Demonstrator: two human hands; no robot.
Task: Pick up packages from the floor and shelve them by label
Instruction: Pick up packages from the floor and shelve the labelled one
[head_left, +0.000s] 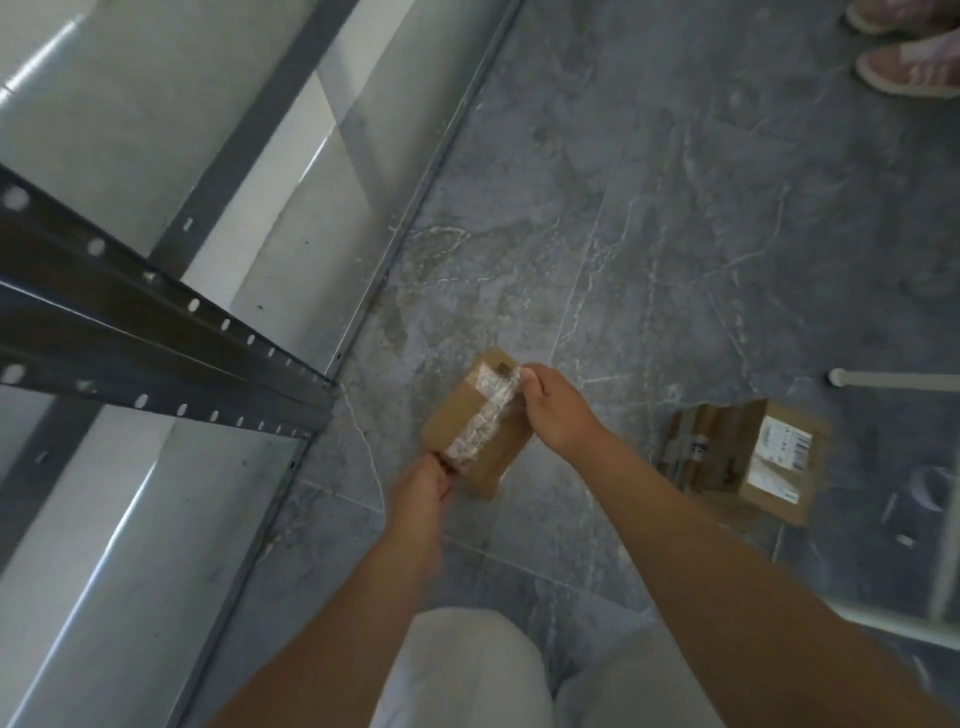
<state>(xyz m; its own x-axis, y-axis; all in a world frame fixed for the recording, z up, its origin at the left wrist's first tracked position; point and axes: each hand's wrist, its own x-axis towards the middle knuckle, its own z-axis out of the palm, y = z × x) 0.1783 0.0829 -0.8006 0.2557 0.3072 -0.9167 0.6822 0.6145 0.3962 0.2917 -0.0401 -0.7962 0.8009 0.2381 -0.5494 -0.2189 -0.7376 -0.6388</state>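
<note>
The metal shelf (171, 260) on my left shows no package yet. My left hand (423, 486) and right hand (553, 410) grip opposite ends of a small taped box (478, 423), held above the floor (649, 208); another labelled package (748, 457) waits on the tiles to the right

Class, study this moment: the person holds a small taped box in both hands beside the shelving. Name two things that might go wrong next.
The left hand and right hand pinch only the small box by opposite corners, so it may slip. The second box on the floor lies near their legs, a possible trip.
</note>
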